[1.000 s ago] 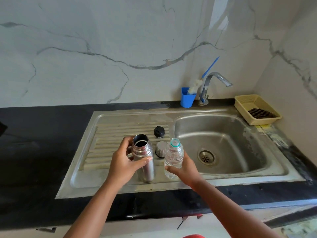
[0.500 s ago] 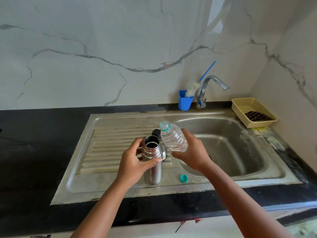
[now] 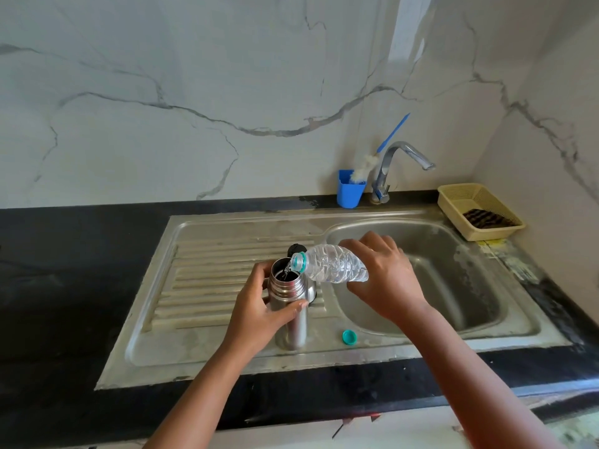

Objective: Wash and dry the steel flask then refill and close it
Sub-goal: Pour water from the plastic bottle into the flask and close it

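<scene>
Left hand point(image 3: 259, 306) grips upright steel flask point(image 3: 290, 306) on sink drainboard point(image 3: 207, 277) | right hand point(image 3: 385, 280) clasps tilted plastic bottle point(image 3: 334, 265), water running into flask's open mouth | teal cap point(image 3: 349, 337) lies near flask

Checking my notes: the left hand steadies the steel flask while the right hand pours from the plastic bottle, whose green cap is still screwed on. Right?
Not quite. The head view shows the green cap off, lying on the sink's rim; the plastic bottle is open. The rest holds.
</scene>
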